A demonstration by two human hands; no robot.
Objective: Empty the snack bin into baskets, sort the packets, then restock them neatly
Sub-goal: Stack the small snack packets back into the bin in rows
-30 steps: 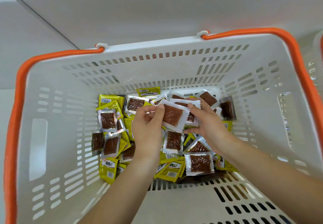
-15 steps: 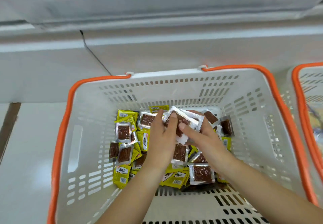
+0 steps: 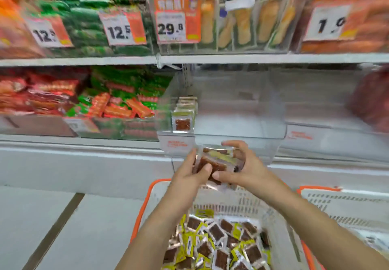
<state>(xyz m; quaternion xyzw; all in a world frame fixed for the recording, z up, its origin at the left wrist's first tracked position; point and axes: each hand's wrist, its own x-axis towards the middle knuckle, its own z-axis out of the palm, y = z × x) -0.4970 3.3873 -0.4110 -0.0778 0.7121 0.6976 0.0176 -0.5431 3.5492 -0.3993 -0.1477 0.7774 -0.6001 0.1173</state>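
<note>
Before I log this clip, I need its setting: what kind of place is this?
Most likely a supermarket snack aisle. Shelves carry printed price tags in front of packaged goods, a clear shelf bin holds a row of snack packets, and a white shopping basket with an orange rim stands below.

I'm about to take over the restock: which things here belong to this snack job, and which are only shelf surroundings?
Part of the job:
- stack of packets, gripped between left hand and right hand
- clear bin, with a row of packets at its left end
- basket of loose packets

Just surroundings:
- price tags
- green and red snack bags
- second basket
</note>
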